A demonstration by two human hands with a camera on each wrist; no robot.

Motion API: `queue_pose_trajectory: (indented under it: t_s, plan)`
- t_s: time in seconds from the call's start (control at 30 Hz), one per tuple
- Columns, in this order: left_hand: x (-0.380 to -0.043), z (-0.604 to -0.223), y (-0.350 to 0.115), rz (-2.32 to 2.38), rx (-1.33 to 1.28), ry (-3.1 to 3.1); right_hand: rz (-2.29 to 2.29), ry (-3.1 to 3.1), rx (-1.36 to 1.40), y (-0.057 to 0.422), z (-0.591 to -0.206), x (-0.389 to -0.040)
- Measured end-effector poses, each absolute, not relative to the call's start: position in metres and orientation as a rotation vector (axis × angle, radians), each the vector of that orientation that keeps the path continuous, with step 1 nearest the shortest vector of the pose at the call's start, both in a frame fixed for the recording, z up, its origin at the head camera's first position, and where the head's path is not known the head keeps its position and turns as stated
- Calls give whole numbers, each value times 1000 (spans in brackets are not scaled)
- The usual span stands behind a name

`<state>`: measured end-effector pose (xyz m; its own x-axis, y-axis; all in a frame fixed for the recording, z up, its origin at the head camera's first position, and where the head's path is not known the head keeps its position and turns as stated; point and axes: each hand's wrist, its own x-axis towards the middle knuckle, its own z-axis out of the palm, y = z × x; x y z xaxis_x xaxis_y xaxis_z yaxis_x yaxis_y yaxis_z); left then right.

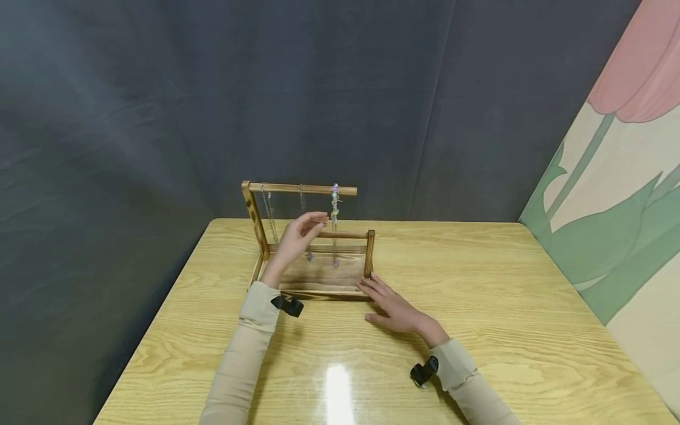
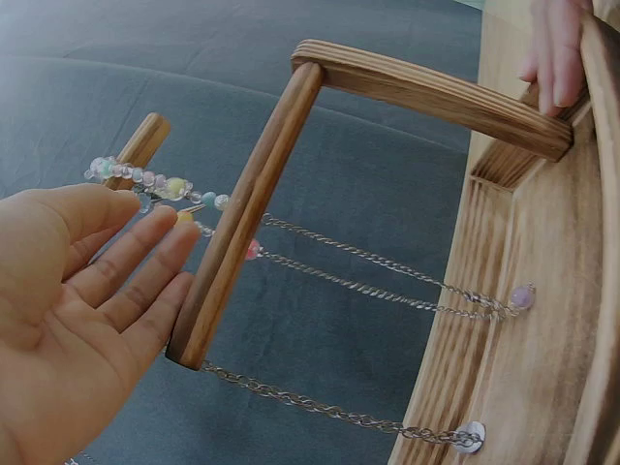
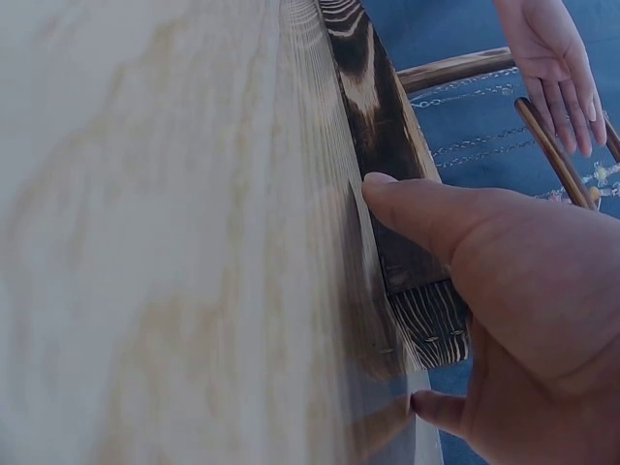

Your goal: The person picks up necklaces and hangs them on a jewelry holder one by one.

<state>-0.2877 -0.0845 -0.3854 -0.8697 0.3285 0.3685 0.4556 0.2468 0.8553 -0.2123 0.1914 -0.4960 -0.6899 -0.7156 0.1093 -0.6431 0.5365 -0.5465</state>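
Note:
A wooden jewelry stand [image 1: 370,254] with a tray base and two bars, one higher than the other, stands on the table. From the upper bar hangs a necklace with pastel beads [image 2: 155,181] and a silver chain. My left hand [image 1: 299,239] is raised beside it, fingers extended and slightly bent. Whether they touch the beads I cannot tell. Silver chain necklaces [image 1: 270,215] hang farther left; one ends in a round pendant [image 2: 469,437]. At the base's front right corner, my right hand [image 1: 393,310] rests with fingers extended, thumb by the dark wooden edge [image 3: 383,145].
The pale wood-grain table [image 1: 504,295] extends around the stand. A dark curtain [image 1: 372,106] hangs behind and to the left. On the right is a wall painted with a tulip [image 1: 637,77].

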Motion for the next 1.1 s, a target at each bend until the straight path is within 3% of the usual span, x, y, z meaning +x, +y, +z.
queue_pose_trajectory:
  t_s: [1.1]
  plan:
    - [-273, -419, -75, -1481, -842, -2360, -829, 2780, -1147, 198, -491, -216]
